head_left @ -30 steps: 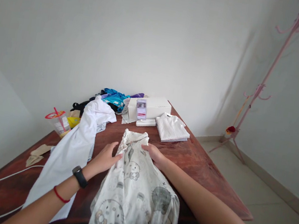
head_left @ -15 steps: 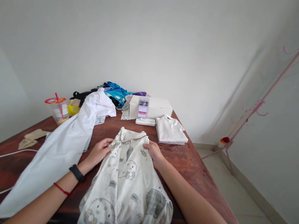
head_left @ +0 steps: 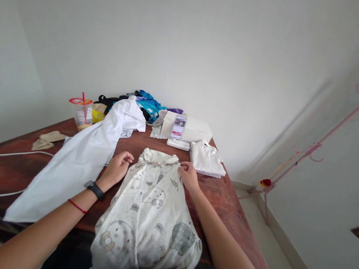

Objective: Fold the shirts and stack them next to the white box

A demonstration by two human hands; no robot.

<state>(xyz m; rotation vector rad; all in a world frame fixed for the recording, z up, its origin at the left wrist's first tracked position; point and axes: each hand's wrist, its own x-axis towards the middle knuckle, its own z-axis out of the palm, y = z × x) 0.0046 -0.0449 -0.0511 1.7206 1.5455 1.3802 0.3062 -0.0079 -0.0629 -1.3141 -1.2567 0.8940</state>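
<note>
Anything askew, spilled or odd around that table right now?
No spill or damage visible. The printed garment overhangs the near edge of the table, its lower part bunched; the pink rack leans, perhaps from lens distortion.

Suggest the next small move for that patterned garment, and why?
I'd probably slide the patterned garment a little farther onto the table: its lower part hangs past the near edge, and bare tabletop shows beyond its upper end. The right hand, at its upper right side, seems well placed to help.
</note>
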